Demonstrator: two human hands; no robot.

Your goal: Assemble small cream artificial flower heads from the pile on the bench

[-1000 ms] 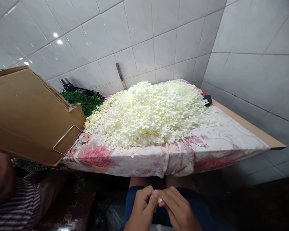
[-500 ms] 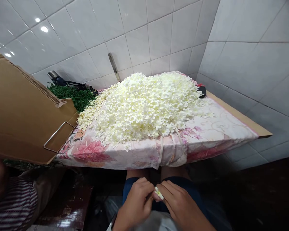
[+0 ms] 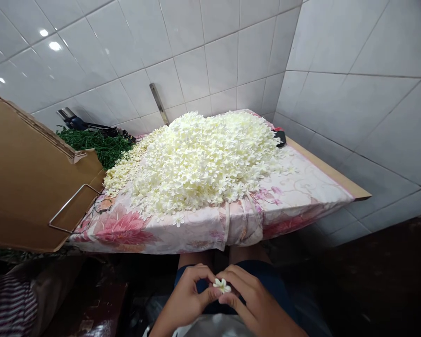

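Note:
Over my lap, below the table's front edge, both hands meet around one small white artificial flower (image 3: pixel 221 285) with a pale yellow centre. My left hand (image 3: pixel 193 292) pinches it from the left between thumb and fingertips. From the other side, my right hand (image 3: pixel 244 292) has its thumb and fingers closed on the same flower. Its open petals face up toward me; whatever is beneath them is hidden by my fingers. A large heap of loose white flowers (image 3: pixel 203 164) lies on the table beyond my hands.
A floral tablecloth (image 3: pixel 301 187) covers the table. Smaller cream pieces (image 3: pixel 117 175) and green plastic stems (image 3: pixel 94 145) lie on the left, beside a tall cardboard box (image 3: pixel 31 187). A dark object (image 3: pixel 280 138) sits behind the heap. Another person's striped sleeve (image 3: pixel 10 304) shows lower left.
The flower has turned so its petals now face up, and my fingers have shifted around it. My thumbs show more clearly. The whole view has swung slightly to the right.

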